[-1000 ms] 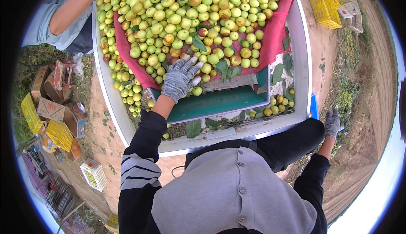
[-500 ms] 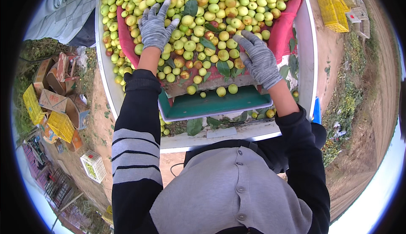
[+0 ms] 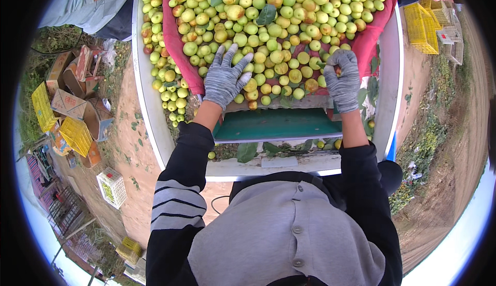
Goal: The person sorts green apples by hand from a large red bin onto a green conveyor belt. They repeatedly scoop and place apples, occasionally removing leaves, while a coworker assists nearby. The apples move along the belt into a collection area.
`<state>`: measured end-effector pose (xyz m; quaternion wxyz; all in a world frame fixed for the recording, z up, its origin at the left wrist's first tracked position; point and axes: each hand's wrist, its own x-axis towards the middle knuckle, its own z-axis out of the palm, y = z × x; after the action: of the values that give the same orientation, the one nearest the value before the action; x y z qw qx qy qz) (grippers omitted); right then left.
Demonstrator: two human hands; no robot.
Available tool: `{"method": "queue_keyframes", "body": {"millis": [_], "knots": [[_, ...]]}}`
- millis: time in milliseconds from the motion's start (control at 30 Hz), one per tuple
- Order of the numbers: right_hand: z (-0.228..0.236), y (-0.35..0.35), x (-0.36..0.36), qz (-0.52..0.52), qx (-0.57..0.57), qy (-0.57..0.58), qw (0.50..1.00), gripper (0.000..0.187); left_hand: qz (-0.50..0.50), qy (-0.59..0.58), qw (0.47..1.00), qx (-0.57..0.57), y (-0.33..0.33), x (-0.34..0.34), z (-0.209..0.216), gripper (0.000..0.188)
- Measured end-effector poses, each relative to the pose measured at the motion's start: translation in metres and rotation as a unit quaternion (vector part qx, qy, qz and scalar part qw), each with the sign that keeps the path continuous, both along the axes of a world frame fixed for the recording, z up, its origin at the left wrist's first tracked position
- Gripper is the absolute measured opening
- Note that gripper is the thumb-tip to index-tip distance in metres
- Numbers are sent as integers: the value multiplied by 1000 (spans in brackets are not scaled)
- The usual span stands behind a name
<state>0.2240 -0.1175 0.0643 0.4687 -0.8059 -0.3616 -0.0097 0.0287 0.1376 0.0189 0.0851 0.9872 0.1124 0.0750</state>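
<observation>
1. We laid our left hand (image 3: 223, 79) flat on the green-yellow fruit pile (image 3: 268, 22) — fingers spread, grasping nothing.
2. Our right hand (image 3: 342, 79) curled over fruit at the red cloth (image 3: 178, 53) edge — grasp unclear.

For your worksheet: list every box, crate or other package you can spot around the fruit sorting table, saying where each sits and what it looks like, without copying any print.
Brown cardboard boxes: heaped on the ground far left, some open, with red printed patches.
Yellow slatted plastic crates: left, beside the cardboard.
White mesh crate: lower left on bare soil, green fruit inside.
Yellow plastic crate: upper right, beyond the table.
Pale crates: stacked beside it.
No screens or signs visible.
</observation>
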Motion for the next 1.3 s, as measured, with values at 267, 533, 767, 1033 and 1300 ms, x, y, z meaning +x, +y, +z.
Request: {"method": "queue_keyframes", "body": {"millis": [267,533,767,1033,1300], "knots": [[61,-371,-3,-383,-286,-3,878,12,-127,-17,986,-103,-60,-26,-25,58],[73,-441,-43,-429,-581,-62,689,42,-40,-121,988,-86,-4,-14,7,46],[53,-172,23,-108,-273,-159,943,37,178,11,983,45,115,41,12,84],[-12,60,-72,482,-350,-150,789,20,190,44,976,100,111,45,0,81],[-9,100,98,-91,-204,-288,931,75,54,1,998,-11,55,44,-4,69]]}}
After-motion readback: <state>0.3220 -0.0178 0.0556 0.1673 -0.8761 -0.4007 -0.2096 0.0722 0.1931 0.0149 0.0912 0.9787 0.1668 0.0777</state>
